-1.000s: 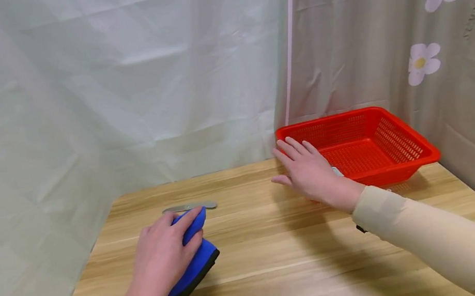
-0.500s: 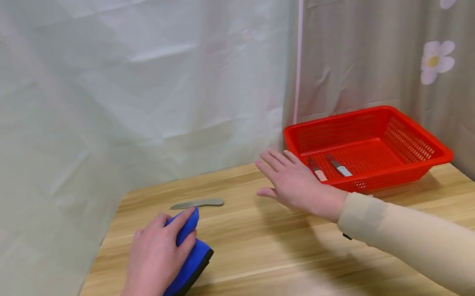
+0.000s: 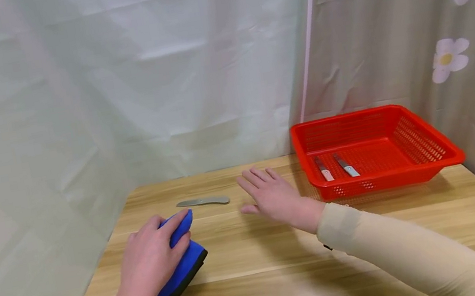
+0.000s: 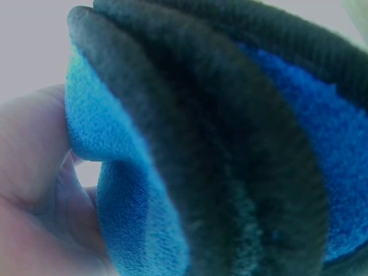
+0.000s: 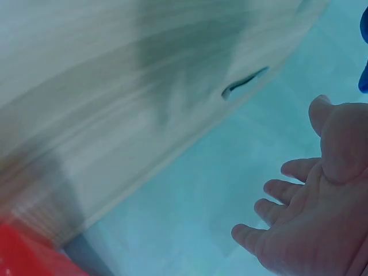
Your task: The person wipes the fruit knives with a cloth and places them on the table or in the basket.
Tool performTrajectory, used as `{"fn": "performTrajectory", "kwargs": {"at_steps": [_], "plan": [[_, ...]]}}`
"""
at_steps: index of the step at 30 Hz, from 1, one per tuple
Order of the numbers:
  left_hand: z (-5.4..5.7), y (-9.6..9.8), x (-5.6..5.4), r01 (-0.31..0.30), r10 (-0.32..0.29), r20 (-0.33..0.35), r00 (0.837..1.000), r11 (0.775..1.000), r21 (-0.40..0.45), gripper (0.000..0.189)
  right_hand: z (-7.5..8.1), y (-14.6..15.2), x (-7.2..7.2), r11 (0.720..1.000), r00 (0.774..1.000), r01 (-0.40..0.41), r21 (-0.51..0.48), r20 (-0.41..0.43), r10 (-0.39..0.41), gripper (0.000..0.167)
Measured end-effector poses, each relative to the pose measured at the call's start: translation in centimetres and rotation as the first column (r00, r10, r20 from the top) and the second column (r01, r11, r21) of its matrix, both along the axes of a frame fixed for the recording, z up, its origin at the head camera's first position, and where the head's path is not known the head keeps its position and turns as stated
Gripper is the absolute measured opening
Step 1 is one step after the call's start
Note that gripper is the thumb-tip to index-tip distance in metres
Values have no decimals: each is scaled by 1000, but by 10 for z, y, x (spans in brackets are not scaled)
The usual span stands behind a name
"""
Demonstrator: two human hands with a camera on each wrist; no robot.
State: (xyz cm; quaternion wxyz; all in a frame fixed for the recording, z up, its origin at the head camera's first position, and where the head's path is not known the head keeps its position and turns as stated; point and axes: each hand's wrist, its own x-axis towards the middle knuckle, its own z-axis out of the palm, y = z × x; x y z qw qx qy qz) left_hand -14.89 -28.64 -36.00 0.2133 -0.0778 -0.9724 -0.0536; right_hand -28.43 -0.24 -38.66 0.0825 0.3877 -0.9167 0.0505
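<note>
My left hand [image 3: 150, 259] grips a blue cloth with black edging [image 3: 186, 266], folded and bunched between thumb and fingers. In the left wrist view the cloth [image 4: 132, 213] fills most of the picture, with the thumb [image 4: 31, 149] pressed against its side. My right hand [image 3: 272, 200] is held over the table with its fingers spread and nothing in it; the right wrist view shows its bare palm [image 5: 322, 213]. A grey-green knife [image 3: 203, 202] lies on the table between and beyond the two hands.
A red plastic basket [image 3: 384, 181] stands at the back right of the wooden table [image 3: 262, 295]. Inside it lie a pink-handled knife [image 3: 324, 170] and a light-blue-handled knife [image 3: 346, 166]. Curtains [image 3: 201, 70] hang behind and beside the table.
My right hand has moved left, away from the basket, uncovering the two knives in it. The left hand keeps its hold on the cloth. The head view has turned slightly.
</note>
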Motion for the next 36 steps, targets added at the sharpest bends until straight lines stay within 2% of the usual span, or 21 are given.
{"fn": "performTrajectory", "kwargs": {"at_steps": [8,18,28,36], "plan": [[1,-7,4,-8,8,-6,1000,1000,-9,46,-9,-16,1,999,999,-24,37,22,23,77],[-1,-8,5,-42,43,45,998,999,-26,47,-25,-39,-6,988,991,26,151,126,-46,78],[-3,-8,5,-57,57,70,996,998,-14,47,-33,-58,-7,976,990,29,218,130,-58,78],[-3,-7,5,-58,59,79,995,998,-12,47,-41,-68,-6,973,993,-6,230,116,-22,80]]}}
